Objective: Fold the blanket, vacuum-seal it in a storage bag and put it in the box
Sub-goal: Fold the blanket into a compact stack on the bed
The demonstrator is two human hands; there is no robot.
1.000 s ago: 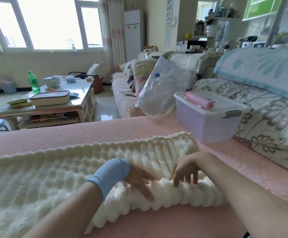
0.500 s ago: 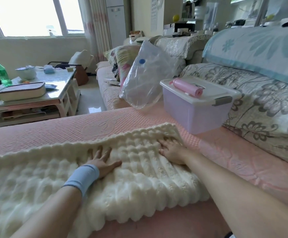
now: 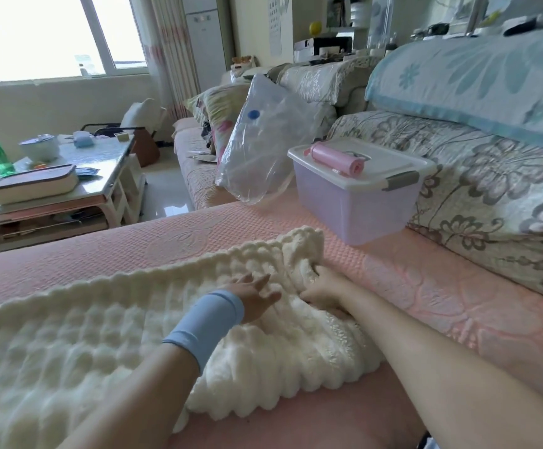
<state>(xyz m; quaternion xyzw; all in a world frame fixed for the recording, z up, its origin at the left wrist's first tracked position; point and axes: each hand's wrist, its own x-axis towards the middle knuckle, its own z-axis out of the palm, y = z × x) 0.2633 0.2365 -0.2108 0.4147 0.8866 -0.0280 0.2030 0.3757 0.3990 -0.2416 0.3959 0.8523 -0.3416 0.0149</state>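
Status: blanket (image 3: 108,335) lies as a long folded strip across the pink sofa cover (image 3: 441,286), running from 9 o'clock to just past centre, with its right end bunched up. Left hand (image 3: 254,299) is flat with straight fingers, pressing the top layer just short of that end. Right hand (image 3: 325,290) sits just beside it at its 3 o'clock; the fingertips are buried in the pile, which reads as a grasp on the end edge. Main risk as I see it is a skewed fold: the grip takes one bunched spot rather than the full width, so the far corner at 12 o'clock may lag and the edges won't line up. The plush layers also look slippery, and the left palm pins only a small patch, so the long unheld run toward 9 o'clock could slide or open up. A lumpy fold probably means a fat bundle that fights the storage bag (image 3: 263,157), which leans at 12 o'clock and could slip off the seat edge. The box (image 3: 354,209) at 1 o'clock has its lid (image 3: 393,163) on with a pink roll (image 3: 336,157) on top. That roll likely falls off if the lid gets opened without clearing it.
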